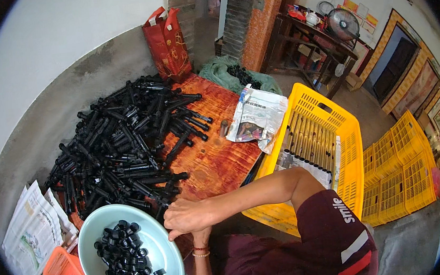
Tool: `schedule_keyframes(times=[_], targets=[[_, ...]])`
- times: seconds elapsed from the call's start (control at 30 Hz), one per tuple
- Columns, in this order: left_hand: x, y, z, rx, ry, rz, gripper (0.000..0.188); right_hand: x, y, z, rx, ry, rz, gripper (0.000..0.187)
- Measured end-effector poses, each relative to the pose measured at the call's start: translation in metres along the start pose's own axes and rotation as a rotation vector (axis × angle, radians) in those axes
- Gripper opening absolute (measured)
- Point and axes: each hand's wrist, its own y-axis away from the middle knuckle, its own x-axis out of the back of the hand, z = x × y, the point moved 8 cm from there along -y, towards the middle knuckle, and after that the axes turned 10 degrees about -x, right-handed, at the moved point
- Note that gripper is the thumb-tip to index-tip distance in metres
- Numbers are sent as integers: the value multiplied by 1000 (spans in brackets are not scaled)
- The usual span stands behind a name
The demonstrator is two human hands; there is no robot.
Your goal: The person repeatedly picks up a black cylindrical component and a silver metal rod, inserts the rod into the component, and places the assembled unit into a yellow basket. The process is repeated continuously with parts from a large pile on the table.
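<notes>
Black tubular parts point(120, 142) lie heaped on the reddish-brown wooden surface point(217, 161). From where I stand, the right hand point(186, 216), fingers curled, overlaps the left hand point(202, 237) between heap and pale-blue basin point(164, 249) of short black caps point(122, 247); I can't tell what either grip holds.
</notes>
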Motion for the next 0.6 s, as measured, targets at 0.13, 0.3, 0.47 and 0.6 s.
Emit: schedule_keyframes(times=[0.13,0.3,0.47,0.6], targets=[[-7,-2,-2,-3,11,-5,31,5,2,-2,-31,-19,57,42],[-17,-7,-1,-12,25,-21,28,6,5,5,-45,-33,123,40],[-17,-11,-2,-15,24,9,25,1,1,6,-84,41,139,44],[-21,-15,-5,-26,52,82,23,18,9,-5,-44,18,103,43]])
